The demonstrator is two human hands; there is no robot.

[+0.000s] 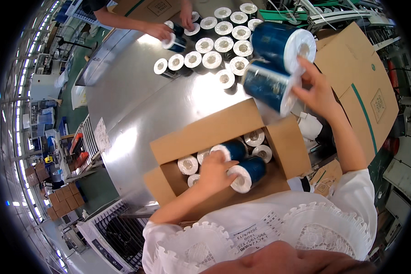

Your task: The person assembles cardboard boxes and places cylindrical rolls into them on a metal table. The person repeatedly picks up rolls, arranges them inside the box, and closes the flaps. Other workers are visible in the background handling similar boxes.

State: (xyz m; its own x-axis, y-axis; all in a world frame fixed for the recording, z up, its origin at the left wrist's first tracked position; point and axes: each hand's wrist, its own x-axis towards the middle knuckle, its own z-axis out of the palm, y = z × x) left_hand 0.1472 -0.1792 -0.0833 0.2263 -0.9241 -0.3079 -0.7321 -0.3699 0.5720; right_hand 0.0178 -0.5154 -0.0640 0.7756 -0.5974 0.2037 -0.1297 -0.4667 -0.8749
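Note:
In my right hand (319, 89), raised over the right side of the table, are two large blue spools, an upper spool (271, 41) and a lower spool (264, 84). The fingers clasp their white end flanges, and motion smears the lower one. My left hand (214, 173) is down in an open cardboard box (205, 130), closed on the white ends of two more blue spools, a far spool (236, 148) and a near spool (255, 168). Both lie tilted above several upright spools with white ends. How the left fingertips grip is partly hidden.
Several spools (212, 60) stand upright on the metal table (141, 100). Across it, another person's hands (160, 32) handle spools. A large cardboard carton (358, 77) stands at right. A roller conveyor (89, 141) lies at left, with stacked boxes (66, 196) beyond.

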